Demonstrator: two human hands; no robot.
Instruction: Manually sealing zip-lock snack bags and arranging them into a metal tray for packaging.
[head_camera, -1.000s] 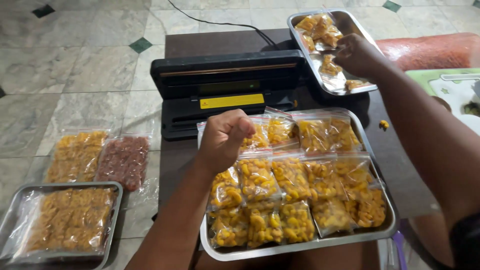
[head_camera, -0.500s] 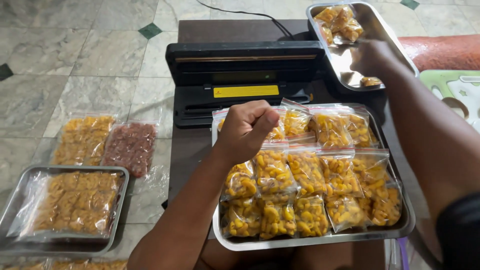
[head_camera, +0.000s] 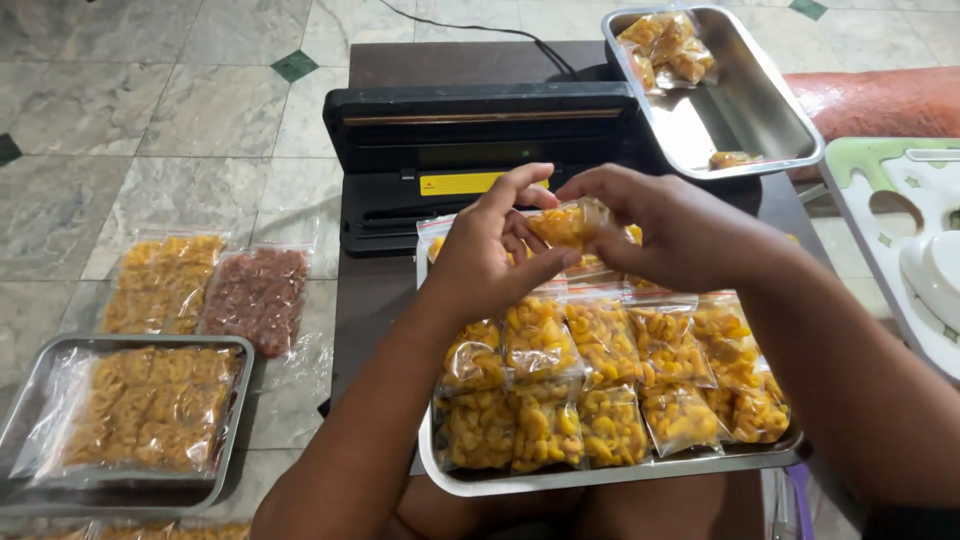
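Observation:
Both hands meet over the near metal tray (head_camera: 520, 482), which holds several small clear bags of yellow snack pieces (head_camera: 610, 375). My left hand (head_camera: 490, 250) and my right hand (head_camera: 665, 225) together pinch one small bag of yellow snack (head_camera: 568, 222) and hold it just above the tray's far end. Right behind it a black vacuum sealer (head_camera: 470, 140) sits on the dark low table (head_camera: 370, 290) with its lid down.
A second metal tray (head_camera: 740, 110) at the far right holds a few yellow bags. On the tiled floor to the left lie a yellow bag, a reddish-brown bag (head_camera: 255, 295) and a tray of larger bags (head_camera: 120, 415). A white and green plastic item (head_camera: 915, 240) lies at the right.
My right hand came back from the far tray with a small bag. My left hand, a closed fist before, has opened and taken hold of the same bag.

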